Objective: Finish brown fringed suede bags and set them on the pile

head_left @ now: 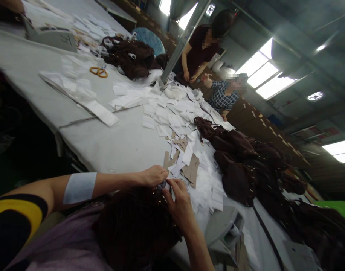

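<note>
My left hand (153,175) and my right hand (178,199) meet over a dark brown bag (135,226) at the near edge of the table. The fingers of both hands are pinched together around a small pale piece (164,184) at the bag's top; what it is I cannot make out. A white band (80,187) wraps my left forearm. Loose white and tan paper pieces (186,165) lie just beyond my hands.
A long table (118,139) with a white cover carries scattered white slips, orange-handled scissors (99,71), a brown bag heap (133,56) at the far end and more brown bags (246,165) on the right. Two other people (200,52) stand at the far side. A grey metal device (223,229) stands near my right arm.
</note>
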### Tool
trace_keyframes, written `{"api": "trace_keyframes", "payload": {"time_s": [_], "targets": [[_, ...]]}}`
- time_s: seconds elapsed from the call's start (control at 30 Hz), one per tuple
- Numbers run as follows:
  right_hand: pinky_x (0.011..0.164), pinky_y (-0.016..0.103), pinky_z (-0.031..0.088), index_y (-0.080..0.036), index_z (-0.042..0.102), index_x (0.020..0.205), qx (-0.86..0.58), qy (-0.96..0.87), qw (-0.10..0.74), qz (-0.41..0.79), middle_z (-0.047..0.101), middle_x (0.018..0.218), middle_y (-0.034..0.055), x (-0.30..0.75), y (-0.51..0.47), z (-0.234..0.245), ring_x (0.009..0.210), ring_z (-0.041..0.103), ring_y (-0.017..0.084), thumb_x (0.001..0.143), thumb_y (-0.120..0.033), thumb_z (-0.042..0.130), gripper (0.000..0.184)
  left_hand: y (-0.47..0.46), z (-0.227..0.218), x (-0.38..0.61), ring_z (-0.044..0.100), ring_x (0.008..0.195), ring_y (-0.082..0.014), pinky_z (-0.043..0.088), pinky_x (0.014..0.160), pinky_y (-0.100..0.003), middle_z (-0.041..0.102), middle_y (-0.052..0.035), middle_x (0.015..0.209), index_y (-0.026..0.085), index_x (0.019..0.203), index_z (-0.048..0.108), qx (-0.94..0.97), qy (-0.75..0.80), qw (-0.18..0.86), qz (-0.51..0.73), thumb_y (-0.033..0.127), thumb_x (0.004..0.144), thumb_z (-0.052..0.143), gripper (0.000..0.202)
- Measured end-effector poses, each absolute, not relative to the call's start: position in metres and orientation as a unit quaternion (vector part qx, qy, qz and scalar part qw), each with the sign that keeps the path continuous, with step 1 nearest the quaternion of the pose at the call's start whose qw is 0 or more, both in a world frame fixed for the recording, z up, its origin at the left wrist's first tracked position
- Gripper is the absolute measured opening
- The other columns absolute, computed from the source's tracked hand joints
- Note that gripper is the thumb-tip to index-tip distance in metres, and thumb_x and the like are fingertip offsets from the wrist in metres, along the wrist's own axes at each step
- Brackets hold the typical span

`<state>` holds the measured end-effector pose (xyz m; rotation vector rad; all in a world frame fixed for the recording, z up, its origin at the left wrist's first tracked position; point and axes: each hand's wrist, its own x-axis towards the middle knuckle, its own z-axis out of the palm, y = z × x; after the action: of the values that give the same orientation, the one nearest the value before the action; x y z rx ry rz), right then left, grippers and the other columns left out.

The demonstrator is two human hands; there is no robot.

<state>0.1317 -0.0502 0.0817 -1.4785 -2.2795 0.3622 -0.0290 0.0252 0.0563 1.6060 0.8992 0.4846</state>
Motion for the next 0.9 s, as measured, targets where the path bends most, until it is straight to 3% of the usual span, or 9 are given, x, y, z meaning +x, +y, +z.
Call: {"api": "trace_keyframes", "payload": {"time_s": [0.17, 0.3, 0.5, 0.6, 0.77, 0.9], "targets": [[0.080, 0.035, 0.048, -0.021, 0.057, 0.097, -0.540, -0.813, 0.191, 0.109, 0.055, 0.094, 0.0047, 0.130, -0.049, 0.077, 0.092, 0.053, 0.021, 0.078, -0.020, 0.062, 0.020, 0.020, 0.049, -0.025, 0.042, 0.051, -0.0105, 0.032, 0.052, -0.020, 0.044, 0.0028, 0.052, 0.017, 0.055, 0.046, 0.712, 0.375, 0.539, 0.250, 0.022, 0.085, 0.038, 0.032], [0.073, 0.036, 0.046, -0.021, 0.056, 0.083, -0.539, -0.830, 0.135, 0.043, 0.054, 0.085, 0.0039, 0.126, -0.052, 0.073, 0.084, 0.051, 0.022, 0.073, -0.022, 0.065, 0.013, 0.022, 0.040, -0.020, 0.045, 0.058, -0.0114, 0.035, 0.059, -0.020, 0.052, 0.0008, 0.058, 0.016, 0.059, 0.053, 0.718, 0.366, 0.531, 0.260, 0.023, 0.087, 0.037, 0.033], [0.079, 0.038, 0.043, -0.020, 0.060, 0.102, -0.494, -0.852, 0.161, -0.061, 0.059, 0.095, 0.0085, 0.131, -0.050, 0.063, 0.087, 0.052, 0.023, 0.085, -0.027, 0.056, 0.019, 0.043, 0.032, -0.016, 0.033, 0.051, -0.0107, 0.029, 0.051, -0.021, 0.040, 0.0032, 0.049, 0.018, 0.048, 0.041, 0.709, 0.382, 0.547, 0.230, 0.019, 0.081, 0.042, 0.033], [0.077, 0.036, 0.043, -0.020, 0.061, 0.098, -0.495, -0.852, 0.161, -0.062, 0.058, 0.091, 0.0076, 0.133, -0.044, 0.062, 0.085, 0.052, 0.022, 0.085, -0.032, 0.055, 0.019, 0.046, 0.035, -0.017, 0.033, 0.050, -0.0103, 0.028, 0.049, -0.021, 0.039, 0.0034, 0.050, 0.018, 0.050, 0.041, 0.698, 0.378, 0.568, 0.216, 0.021, 0.082, 0.041, 0.032], [0.081, 0.039, 0.041, -0.019, 0.063, 0.095, -0.498, -0.853, 0.144, -0.064, 0.058, 0.094, 0.0083, 0.134, -0.040, 0.064, 0.089, 0.053, 0.024, 0.080, -0.030, 0.060, 0.019, 0.038, 0.045, -0.027, 0.037, 0.050, -0.0091, 0.030, 0.047, -0.020, 0.044, 0.0029, 0.056, 0.016, 0.060, 0.049, 0.681, 0.335, 0.623, 0.188, 0.033, 0.085, 0.040, 0.031], [0.091, 0.044, 0.036, -0.019, 0.062, 0.099, -0.476, -0.862, 0.155, -0.080, 0.060, 0.102, 0.0102, 0.136, -0.040, 0.064, 0.098, 0.053, 0.025, 0.080, -0.027, 0.059, 0.021, 0.032, 0.053, -0.038, 0.047, 0.057, -0.0099, 0.038, 0.053, -0.020, 0.054, 0.0020, 0.064, 0.014, 0.074, 0.059, 0.666, 0.219, 0.693, 0.168, 0.037, 0.075, 0.060, 0.023]]}}
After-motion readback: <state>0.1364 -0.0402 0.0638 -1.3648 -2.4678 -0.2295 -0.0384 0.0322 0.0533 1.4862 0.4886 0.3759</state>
